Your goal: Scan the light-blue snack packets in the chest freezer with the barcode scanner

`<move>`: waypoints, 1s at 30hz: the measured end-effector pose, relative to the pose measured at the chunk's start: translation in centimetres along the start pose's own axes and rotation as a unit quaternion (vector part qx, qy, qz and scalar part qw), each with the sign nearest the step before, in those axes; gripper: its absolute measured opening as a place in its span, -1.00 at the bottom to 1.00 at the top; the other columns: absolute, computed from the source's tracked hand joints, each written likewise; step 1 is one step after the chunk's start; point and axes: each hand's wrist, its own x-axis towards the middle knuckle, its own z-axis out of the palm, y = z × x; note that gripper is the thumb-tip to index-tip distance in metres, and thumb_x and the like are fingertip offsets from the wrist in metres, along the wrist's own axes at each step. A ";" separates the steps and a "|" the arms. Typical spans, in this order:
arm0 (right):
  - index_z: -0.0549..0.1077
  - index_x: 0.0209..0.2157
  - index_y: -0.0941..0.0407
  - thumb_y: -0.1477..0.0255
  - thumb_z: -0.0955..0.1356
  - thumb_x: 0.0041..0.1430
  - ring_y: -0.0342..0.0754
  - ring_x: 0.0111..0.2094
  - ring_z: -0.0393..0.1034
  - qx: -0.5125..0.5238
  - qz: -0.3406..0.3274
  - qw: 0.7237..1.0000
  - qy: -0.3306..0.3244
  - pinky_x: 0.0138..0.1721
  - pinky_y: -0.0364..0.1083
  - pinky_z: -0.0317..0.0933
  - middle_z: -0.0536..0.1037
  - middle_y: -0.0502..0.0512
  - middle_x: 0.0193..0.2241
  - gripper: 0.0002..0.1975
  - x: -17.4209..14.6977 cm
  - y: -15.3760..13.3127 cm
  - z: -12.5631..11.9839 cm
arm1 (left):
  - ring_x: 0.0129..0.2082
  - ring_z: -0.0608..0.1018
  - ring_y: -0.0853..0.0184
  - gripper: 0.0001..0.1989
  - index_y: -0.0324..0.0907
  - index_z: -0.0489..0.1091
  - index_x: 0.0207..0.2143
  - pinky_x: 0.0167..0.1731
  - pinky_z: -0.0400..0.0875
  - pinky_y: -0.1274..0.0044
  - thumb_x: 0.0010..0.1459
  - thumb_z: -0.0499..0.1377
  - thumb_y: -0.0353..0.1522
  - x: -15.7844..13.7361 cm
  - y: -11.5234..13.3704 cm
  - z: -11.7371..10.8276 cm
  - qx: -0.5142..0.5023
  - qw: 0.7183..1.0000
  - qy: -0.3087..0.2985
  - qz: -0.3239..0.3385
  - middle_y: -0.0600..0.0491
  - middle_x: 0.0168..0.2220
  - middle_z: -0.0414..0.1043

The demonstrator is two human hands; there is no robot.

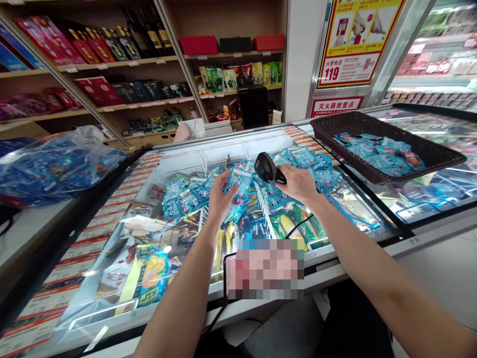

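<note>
Head view: my right grip [297, 182] clasps a black barcode scanner [264, 168]; my left grip [220, 193] pinches a blue snack packet [241, 180]. Loose packets [186, 199] crowd the display freezer [186, 160], brown basket [439, 154] rightward. Scanner's head points left, long axis crosswise.

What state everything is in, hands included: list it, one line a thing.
Left hand: pinching a blue packet.
Right hand: gripping the scanner by its handle.
Blue packet: held up; sealed or not, unclear.
Scanner: held, head turned toward the blue packet.
Loose packets: heaped, overlapping.
Freezer: stocked; lid position unclear.
Brown basket: upright, partly filled with similar packets.
Plastic bag: bulging; tied or not, unclear.
Shelves: stocked.
Pixelated device: cannot tell.
</note>
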 end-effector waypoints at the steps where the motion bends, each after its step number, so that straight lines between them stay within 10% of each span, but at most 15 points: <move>1: 0.32 -0.05 0.08 0.21 0.22 0.16 -0.01 -0.27 0.39 0.003 -0.007 1.000 -0.005 -0.40 -0.11 0.08 0.49 0.11 -0.18 -0.63 0.0 0.0 0.0 | -0.06 0.41 0.29 -0.50 -0.10 0.22 0.05 -0.09 0.31 0.44 0.02 0.16 -0.26 0.1 -0.1 -0.1 -0.004 1.000 0.003 0.011 -0.02 -0.05 0.36; 30: 0.30 -0.03 0.13 0.25 0.23 0.15 -0.07 -0.32 0.40 0.048 -0.176 0.983 -0.013 -0.45 -0.13 0.06 0.52 0.10 -0.21 -0.62 -0.2 -0.4 0.4 | -0.08 0.37 0.30 -0.59 -0.02 0.27 0.06 -0.03 0.20 0.43 0.14 0.04 -0.33 -0.5 1.7 -0.4 0.141 0.986 0.023 0.089 0.08 -0.01 0.37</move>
